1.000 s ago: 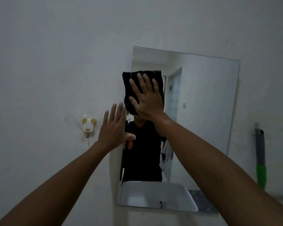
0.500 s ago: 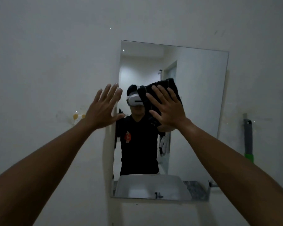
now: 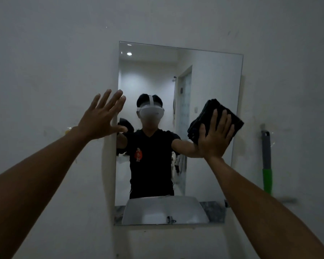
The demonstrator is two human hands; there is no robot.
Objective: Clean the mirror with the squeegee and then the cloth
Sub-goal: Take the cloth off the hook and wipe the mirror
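Note:
A frameless rectangular mirror hangs on the white wall. My right hand presses a folded black cloth flat against the glass near the mirror's right edge, fingers spread over it. My left hand is open, palm flat on the wall at the mirror's left edge, its thumb on the edge. The squeegee, grey with a green grip, hangs on the wall to the right of the mirror, apart from both hands.
The mirror reflects a person in a black shirt with a white headset, a white basin and a doorway. A small yellow wall fitting peeks out behind my left wrist. Bare white wall surrounds the mirror.
My right hand has slid the cloth from the mirror's upper left across to its right edge. My left hand stayed at the left edge. The view shifted so more of the mirror shows.

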